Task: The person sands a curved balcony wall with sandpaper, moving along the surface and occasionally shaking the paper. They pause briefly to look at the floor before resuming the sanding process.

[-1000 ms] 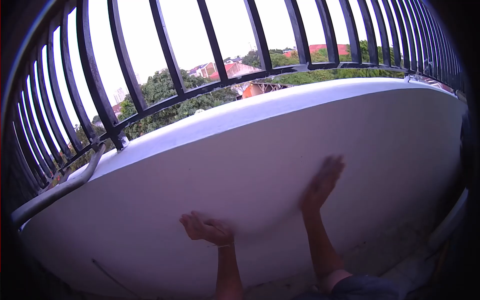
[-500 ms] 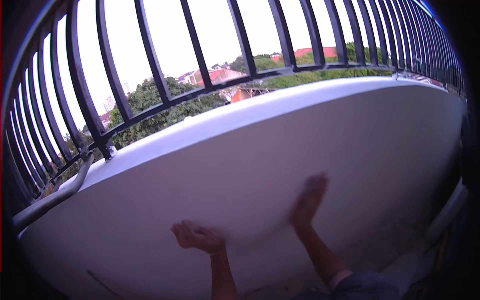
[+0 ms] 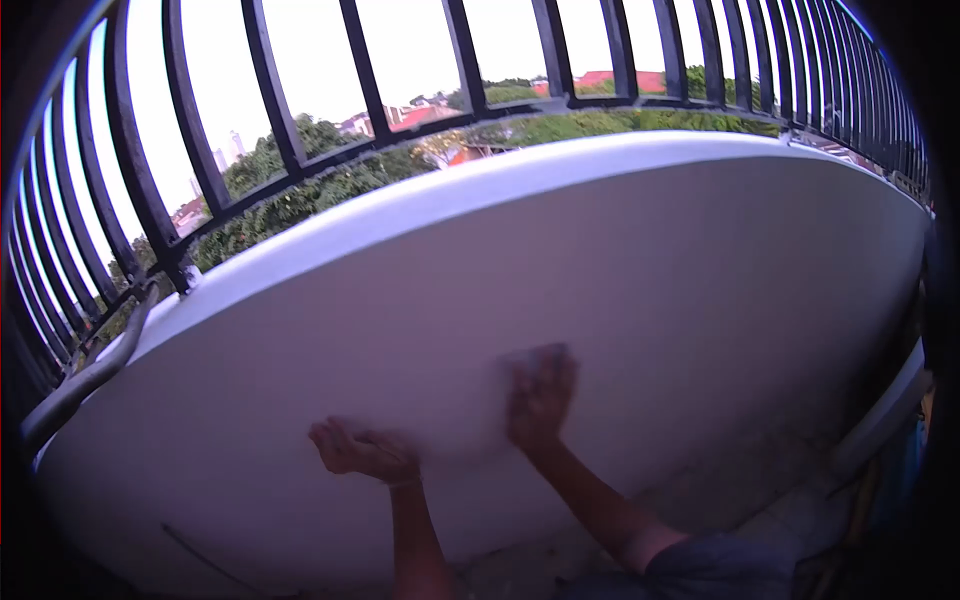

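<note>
So the pale wall is right in front of you, under the railing, its long axis running left to right and climbing toward the right, with the lens bowing it. Its face is smooth, matte and greyish, topped by a brighter rounded ledge. Your left hand is loosely cupped and open, fingers aimed up-left. Your right hand is blurry against the wall, fingers up; can't tell if it's gripping anything. Railing's dark, straight-barred; a dull bent pipe sits far left.
</note>
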A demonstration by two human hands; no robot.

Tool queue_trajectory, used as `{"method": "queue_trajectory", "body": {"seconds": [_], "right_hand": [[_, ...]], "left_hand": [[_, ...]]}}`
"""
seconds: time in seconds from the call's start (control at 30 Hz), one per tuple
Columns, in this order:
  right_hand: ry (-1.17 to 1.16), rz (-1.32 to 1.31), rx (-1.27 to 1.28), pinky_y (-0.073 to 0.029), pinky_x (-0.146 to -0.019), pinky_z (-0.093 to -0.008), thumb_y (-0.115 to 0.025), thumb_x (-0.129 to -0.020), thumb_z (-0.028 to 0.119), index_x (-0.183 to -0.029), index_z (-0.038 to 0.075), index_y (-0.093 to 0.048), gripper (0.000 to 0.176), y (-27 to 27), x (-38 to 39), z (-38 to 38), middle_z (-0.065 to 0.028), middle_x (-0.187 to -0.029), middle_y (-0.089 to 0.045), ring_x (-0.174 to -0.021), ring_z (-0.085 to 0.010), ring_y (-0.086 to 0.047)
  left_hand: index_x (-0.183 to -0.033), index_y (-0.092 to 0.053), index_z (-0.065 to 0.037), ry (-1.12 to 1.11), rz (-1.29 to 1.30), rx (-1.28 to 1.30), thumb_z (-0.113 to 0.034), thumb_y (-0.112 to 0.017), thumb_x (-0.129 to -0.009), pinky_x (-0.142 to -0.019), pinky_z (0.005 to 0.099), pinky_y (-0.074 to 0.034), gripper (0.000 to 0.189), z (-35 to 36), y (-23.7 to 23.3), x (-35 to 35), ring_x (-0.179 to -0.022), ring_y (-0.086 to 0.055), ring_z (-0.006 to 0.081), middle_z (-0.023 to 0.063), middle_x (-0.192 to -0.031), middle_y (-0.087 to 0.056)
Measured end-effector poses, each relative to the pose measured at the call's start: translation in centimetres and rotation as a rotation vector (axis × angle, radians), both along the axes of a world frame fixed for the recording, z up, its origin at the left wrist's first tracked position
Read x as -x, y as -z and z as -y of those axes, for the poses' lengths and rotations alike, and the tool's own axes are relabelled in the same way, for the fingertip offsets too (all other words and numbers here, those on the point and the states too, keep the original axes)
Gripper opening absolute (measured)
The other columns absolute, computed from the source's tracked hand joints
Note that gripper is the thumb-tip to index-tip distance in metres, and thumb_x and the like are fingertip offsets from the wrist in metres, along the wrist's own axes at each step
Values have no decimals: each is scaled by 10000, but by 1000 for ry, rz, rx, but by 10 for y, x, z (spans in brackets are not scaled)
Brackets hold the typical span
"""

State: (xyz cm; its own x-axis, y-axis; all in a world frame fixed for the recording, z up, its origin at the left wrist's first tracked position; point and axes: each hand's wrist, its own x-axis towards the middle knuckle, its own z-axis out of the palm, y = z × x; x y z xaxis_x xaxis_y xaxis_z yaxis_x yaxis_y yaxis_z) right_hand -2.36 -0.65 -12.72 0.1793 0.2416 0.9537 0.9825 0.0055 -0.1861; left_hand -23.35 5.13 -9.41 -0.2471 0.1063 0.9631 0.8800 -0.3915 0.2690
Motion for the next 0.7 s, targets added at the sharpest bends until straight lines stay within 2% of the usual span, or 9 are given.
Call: {"method": "queue_trajectory", "body": {"seconds": [0.03,0.1,0.17,0.23,0.3,0.33,0.43,0.6,0.7], "right_hand": [[38,-60,-16,-133,-1145,-634,-326,-1026,410,-1447,117,-477,534,-1,-10,-4,-216,-1571,-281,-1453,-481,-181],[88,-275,-155,-112,-1151,-630,-241,-1044,439,-1483,88,-414,588,-66,-11,1,-199,-1587,-251,-1459,-487,-139],[138,-429,-295,-118,-1150,-635,-287,-1039,409,-1509,145,-381,548,-122,-12,-9,-204,-1595,-223,-1446,-522,-137],[256,-406,-289,-125,-1157,-618,-265,-1048,439,-1517,157,-364,556,-175,-3,-12,-175,-1596,-241,-1444,-518,-142],[203,-277,-170,-92,-1166,-606,-223,-1038,509,-1534,140,-316,625,-206,22,-13,-138,-1621,-176,-1453,-511,-106],[166,-212,-111,-76,-1170,-601,-203,-1033,544,-1542,131,-292,662,-212,36,-17,-120,-1633,-144,-1458,-507,-89],[-127,230,112,-116,-1177,-575,-290,-1036,492,-1534,131,-303,616,-175,85,-23,-122,-1616,-217,-1475,-455,-115],[-376,288,-44,-212,-1153,-558,-465,-991,357,-1505,116,-361,577,-122,30,-26,-105,-1595,-287,-1482,-376,-195],[-173,267,89,-299,-1101,-567,-511,-957,324,-1473,246,-448,526,-137,16,-3,-126,-1536,-395,-1390,-480,-338]], "left_hand": [[-1397,-397,81,9,-7,-44,-133,-366,-980,-1130,534,-258,470,-4,0,0,-1384,-267,395,247,-1430,-325],[-1397,-395,83,25,-18,-58,-138,-369,-979,-1130,536,-256,474,-3,5,4,-1388,-255,393,244,-1430,-320],[-1398,-394,84,27,6,-27,-154,-376,-981,-1130,537,-256,480,-2,5,1,-1390,-244,394,241,-1433,-316],[-1394,-401,82,40,-7,-59,-168,-379,-987,-1125,540,-258,478,-2,4,-1,-1379,-261,399,242,-1423,-329],[-1389,-410,80,44,-8,-88,-179,-382,-993,-1122,544,-257,474,-5,2,0,-1365,-279,407,245,-1414,-342],[-1385,-415,78,44,-7,-94,-184,-382,-995,-1122,547,-255,471,-7,5,2,-1358,-288,412,247,-1410,-348],[-1383,-420,76,-4,18,-42,-281,-359,-1031,-1117,522,-259,505,-11,13,4,-1352,-294,405,245,-1424,-347],[-1389,-421,65,33,-13,-74,-299,-381,-1025,-1109,515,-256,516,-7,4,4,-1344,-294,402,236,-1421,-345],[-1393,-418,62,32,2,-40,-276,-398,-1011,-1108,523,-266,510,-1,1,2,-1344,-287,399,224,-1420,-329]]}}
